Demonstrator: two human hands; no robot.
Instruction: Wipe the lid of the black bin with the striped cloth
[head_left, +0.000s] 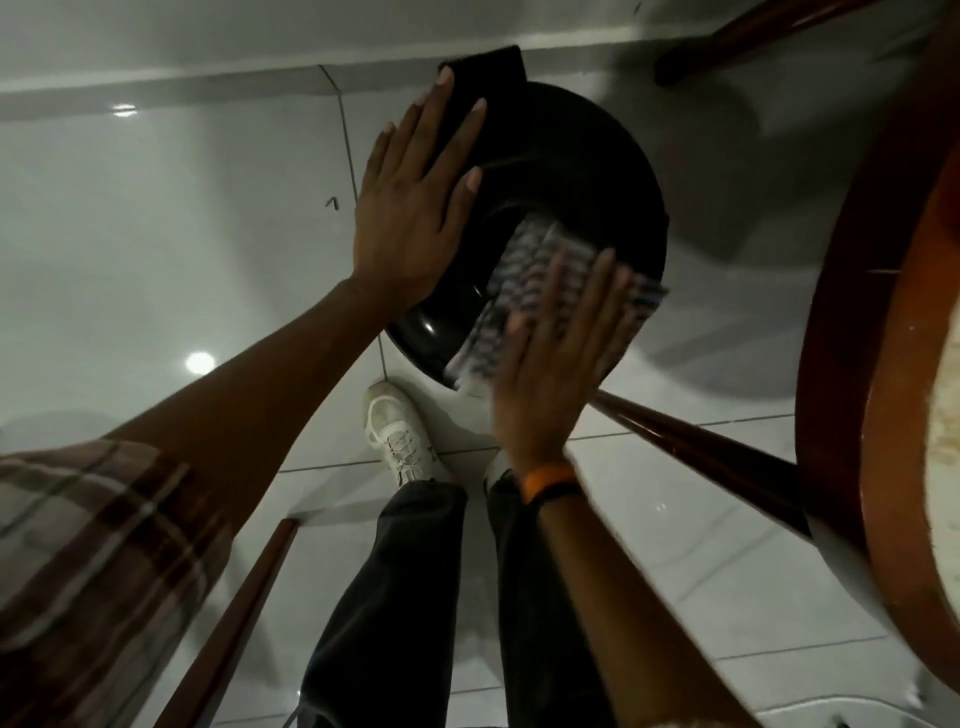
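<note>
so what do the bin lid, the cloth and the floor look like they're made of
The bin lid looks like glossy black plastic: smooth, with small light glints near its edge. The striped cloth, under the right hand, seems to be woven fabric, soft and draping over the rim, though motion blurs it. The floor looks like polished pale ceramic tile, with grout lines and mirrored lamp spots.

The black bin's lid looks like smooth, glossy plastic, catching small highlights. The striped cloth on it is soft woven fabric, matt. White floor tiles shine glassily. To the right, the table rim is polished, lacquered wood.
</note>
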